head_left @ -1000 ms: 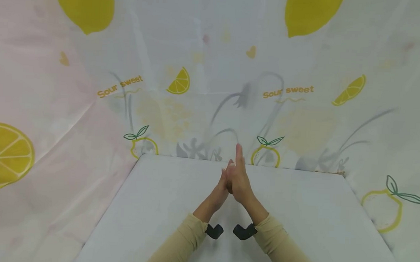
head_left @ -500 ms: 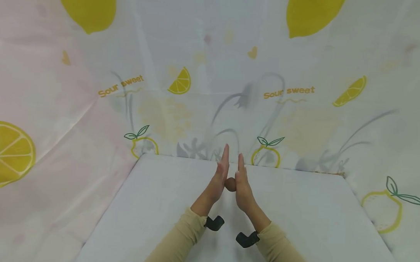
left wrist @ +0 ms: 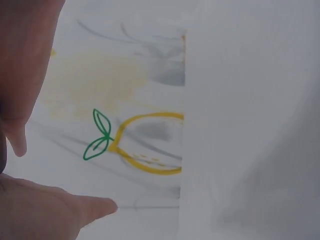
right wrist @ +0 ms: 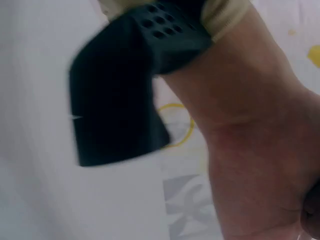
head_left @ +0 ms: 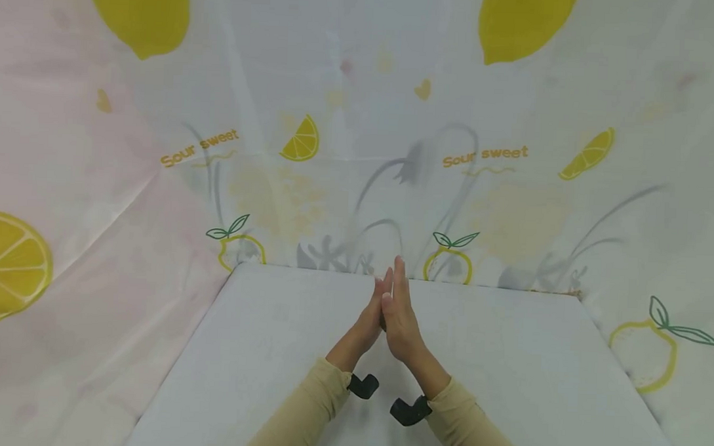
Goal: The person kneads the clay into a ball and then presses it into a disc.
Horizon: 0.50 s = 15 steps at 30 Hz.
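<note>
A small brown ball (head_left: 383, 323) lies between the two palms above the white table, mostly hidden in the head view. My left hand (head_left: 368, 323) presses it from the left with straight fingers pointing forward. From the other side my right hand (head_left: 403, 326) lies flat against it, fingers also extended. At the right edge of the right wrist view, part of the dark brown ball (right wrist: 312, 214) shows against a palm (right wrist: 260, 180). The left wrist view catches only parts of the hands, and the ball cannot be made out there.
Below the hands spreads a white table (head_left: 505, 366). A hanging cloth (head_left: 361, 98) with lemon prints surrounds its back and sides. Black camera mounts (head_left: 411, 412) sit at both wrists, near beige sleeves (head_left: 303, 411).
Half a second ago the palms stood farther apart, with the ball plainly visible between them. Since then the hands have come together, the left drawing back and the right sliding slightly forward.
</note>
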Motion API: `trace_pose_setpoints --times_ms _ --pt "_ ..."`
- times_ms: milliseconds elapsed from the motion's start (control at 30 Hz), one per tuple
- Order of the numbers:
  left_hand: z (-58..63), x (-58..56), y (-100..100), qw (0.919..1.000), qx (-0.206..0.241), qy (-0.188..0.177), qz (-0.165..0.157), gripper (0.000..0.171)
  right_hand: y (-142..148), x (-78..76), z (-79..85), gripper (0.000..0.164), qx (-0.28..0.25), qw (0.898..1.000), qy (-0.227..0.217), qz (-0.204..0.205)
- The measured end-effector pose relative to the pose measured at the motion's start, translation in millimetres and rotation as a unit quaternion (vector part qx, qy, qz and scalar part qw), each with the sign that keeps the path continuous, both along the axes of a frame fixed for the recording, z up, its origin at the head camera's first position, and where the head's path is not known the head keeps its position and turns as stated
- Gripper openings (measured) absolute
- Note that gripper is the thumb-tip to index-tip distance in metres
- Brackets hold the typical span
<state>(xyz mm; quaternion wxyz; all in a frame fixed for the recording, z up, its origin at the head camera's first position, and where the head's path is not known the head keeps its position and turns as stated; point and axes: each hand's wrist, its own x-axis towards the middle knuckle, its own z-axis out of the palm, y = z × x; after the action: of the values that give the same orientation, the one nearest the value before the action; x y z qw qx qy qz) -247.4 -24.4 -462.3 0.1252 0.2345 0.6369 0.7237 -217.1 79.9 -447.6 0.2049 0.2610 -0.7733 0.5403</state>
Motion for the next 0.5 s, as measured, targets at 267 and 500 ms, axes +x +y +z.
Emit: trace_pose_setpoints --times_ms 267,500 --pt "0.3 18.5 -6 0.9971 0.029 0.008 -0.070 0.092 17 -27.4 5.6 0.058 -0.022 0.999 -0.035 -0.013" --pt "16.9 19.7 -13 0.9955 0.044 0.070 -0.047 0.100 24 -30.0 -12.1 0.058 -0.020 0.998 -0.063 -0.013"
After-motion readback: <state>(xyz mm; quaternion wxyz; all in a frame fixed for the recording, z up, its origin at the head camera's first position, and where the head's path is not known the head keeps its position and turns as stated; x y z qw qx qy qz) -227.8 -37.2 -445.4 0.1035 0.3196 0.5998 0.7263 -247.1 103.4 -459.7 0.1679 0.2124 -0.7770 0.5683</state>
